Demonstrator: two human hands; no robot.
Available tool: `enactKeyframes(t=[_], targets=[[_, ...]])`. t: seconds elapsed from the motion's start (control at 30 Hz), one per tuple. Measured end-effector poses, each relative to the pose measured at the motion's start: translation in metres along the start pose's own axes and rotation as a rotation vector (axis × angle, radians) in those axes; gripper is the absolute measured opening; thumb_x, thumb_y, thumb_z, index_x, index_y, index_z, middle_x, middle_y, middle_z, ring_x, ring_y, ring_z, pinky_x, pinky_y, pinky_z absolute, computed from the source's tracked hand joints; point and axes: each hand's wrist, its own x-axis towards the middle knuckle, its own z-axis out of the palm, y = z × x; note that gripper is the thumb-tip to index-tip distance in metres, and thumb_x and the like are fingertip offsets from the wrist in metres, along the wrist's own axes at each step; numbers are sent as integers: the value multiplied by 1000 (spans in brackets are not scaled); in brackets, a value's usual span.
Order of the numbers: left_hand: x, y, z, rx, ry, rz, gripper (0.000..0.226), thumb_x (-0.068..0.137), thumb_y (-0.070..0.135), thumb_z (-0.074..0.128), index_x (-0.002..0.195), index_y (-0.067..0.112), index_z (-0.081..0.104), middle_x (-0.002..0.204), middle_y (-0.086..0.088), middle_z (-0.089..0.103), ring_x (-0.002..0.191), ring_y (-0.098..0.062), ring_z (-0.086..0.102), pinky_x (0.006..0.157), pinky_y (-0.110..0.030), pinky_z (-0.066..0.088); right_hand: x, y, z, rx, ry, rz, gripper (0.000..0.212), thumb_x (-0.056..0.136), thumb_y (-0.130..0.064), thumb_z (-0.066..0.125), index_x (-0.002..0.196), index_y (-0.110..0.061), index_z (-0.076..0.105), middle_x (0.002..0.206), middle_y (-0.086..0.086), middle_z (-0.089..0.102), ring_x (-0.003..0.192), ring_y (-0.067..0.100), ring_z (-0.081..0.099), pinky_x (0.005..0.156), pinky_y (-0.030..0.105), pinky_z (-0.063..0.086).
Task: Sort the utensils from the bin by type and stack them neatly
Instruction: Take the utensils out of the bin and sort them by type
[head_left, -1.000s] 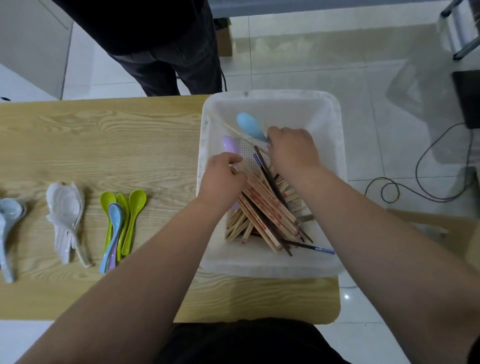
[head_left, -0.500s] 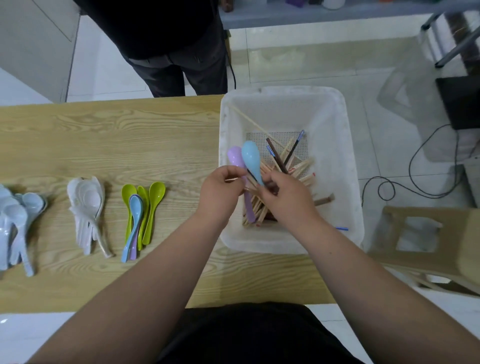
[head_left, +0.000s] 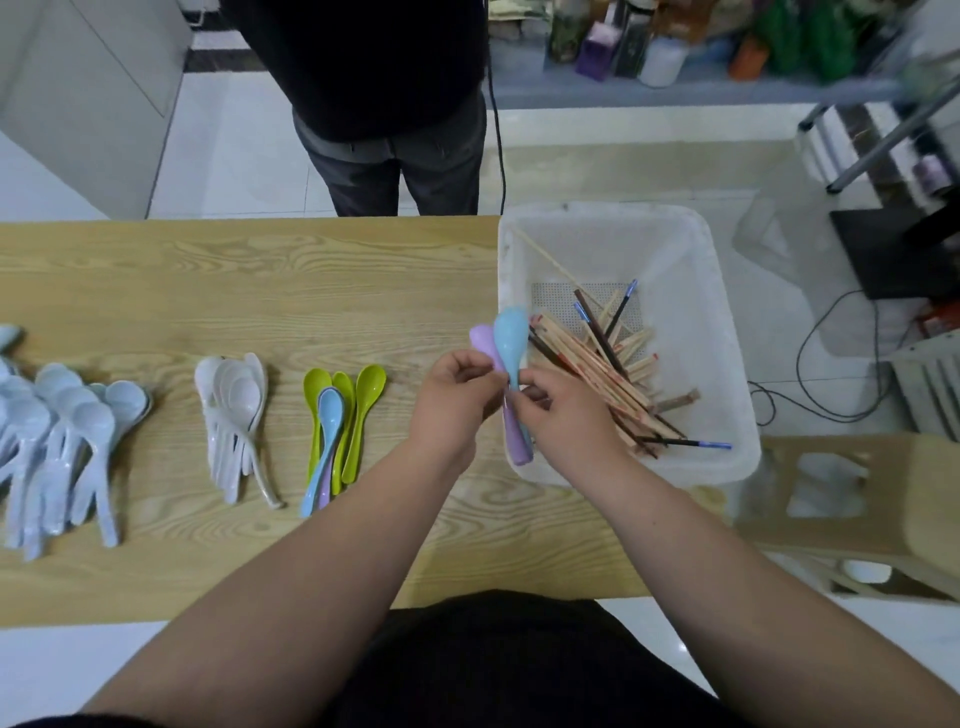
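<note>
While the two hands meet over the left rim of the white bin (head_left: 693, 270), each has a spoon by the handle. The left hand (head_left: 457, 402) has its grip curled tight on the purple spoon (head_left: 482, 340); the right hand (head_left: 569, 415) pinches the handle of the light blue spoon (head_left: 511, 335) between thumb and fingers. Both spoons stand with their bowls pointing to the desk's far edge, the blue one lying across the purple one, and the purple handle sticks out below the hands. The bin sits at the right end of the desk (head_left: 260, 291), and a loose heap of chopsticks (head_left: 597, 374) lies slanted in it. Along the desk toward its left edge lie three piles: green spoons (head_left: 363, 410) with a blue and a purple one on top, then white spoons (head_left: 234, 410), then pale blue spoons (head_left: 62, 431) at the left edge. Beyond the far edge stands a person in dark clothes (head_left: 384, 104)
</note>
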Motion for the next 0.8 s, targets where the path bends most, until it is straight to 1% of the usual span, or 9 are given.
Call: enactKeyframes(t=[0.03, 0.1, 0.17, 0.27, 0.33, 0.47, 0.6, 0.7, 0.8], targets=[[-3, 1, -9, -5, 9, 7, 24, 86, -10, 64, 86, 11, 54, 77, -8, 66, 74, -25, 63, 73, -36, 53, -3, -5, 7, -10, -23, -21, 11, 96, -28, 63, 100, -26, 73, 80, -8, 71, 69, 1, 64, 62, 18, 45], [-11, 2, -29, -8, 15, 25, 23, 86, -12, 63, 86, 10, 53, 75, -7, 66, 67, -21, 66, 66, -32, 57, -7, -14, 25, -5, -98, -39, 14, 96, -29, 60, 104, -26, 70, 82, -6, 72, 72, 6, 69, 69, 30, 54], [-16, -1, -52, 22, 34, 31, 23, 85, -11, 64, 85, 10, 54, 76, -7, 67, 65, -20, 67, 63, -35, 58, -10, -21, 44, -23, -186, -39, 17, 94, -31, 59, 110, -30, 66, 84, -4, 71, 76, 12, 70, 71, 35, 56], [-20, -8, -91, 124, 44, 23, 21, 82, -6, 67, 88, 12, 58, 87, -5, 68, 78, -26, 68, 79, -46, 58, -9, -26, 77, -82, -298, -17, 29, 97, -25, 58, 125, -32, 62, 96, -2, 71, 81, 13, 68, 74, 33, 54], [-20, -11, -119, 283, 33, 7, 20, 84, -3, 65, 91, 16, 62, 96, 0, 70, 86, -22, 69, 84, -41, 56, -5, -24, 103, -128, -327, 2, 36, 97, -18, 56, 132, -24, 61, 104, 5, 70, 91, 22, 66, 76, 31, 49], [-12, -14, -174, 738, 114, 35, 20, 85, 13, 64, 102, 25, 65, 103, 6, 68, 84, -17, 65, 80, -32, 52, 6, -13, 153, -202, -232, 60, 36, 91, -8, 53, 124, -16, 65, 106, 13, 68, 99, 32, 62, 74, 32, 40], [-1, -13, -215, 980, 138, 52, 42, 87, 14, 63, 129, 19, 57, 135, -4, 49, 116, -23, 57, 88, -31, 47, 21, -9, 192, -308, -128, 146, 41, 92, -8, 50, 132, -15, 57, 121, 16, 62, 113, 35, 54, 90, 37, 43], [8, -13, -229, 1110, 40, -22, 55, 90, 18, 59, 144, 20, 46, 149, -5, 36, 126, -22, 51, 85, -24, 40, 29, -15, 222, -360, -210, 184, 55, 92, -11, 48, 146, -19, 44, 130, 17, 56, 120, 37, 52, 96, 38, 43], [16, -10, -237, 1179, -55, -28, 51, 92, 17, 57, 142, 12, 48, 149, -10, 40, 133, -25, 44, 93, -26, 38, 31, -23, 250, -434, -330, 162, 46, 91, -17, 48, 137, -18, 48, 123, 20, 55, 117, 40, 52, 94, 39, 43]])
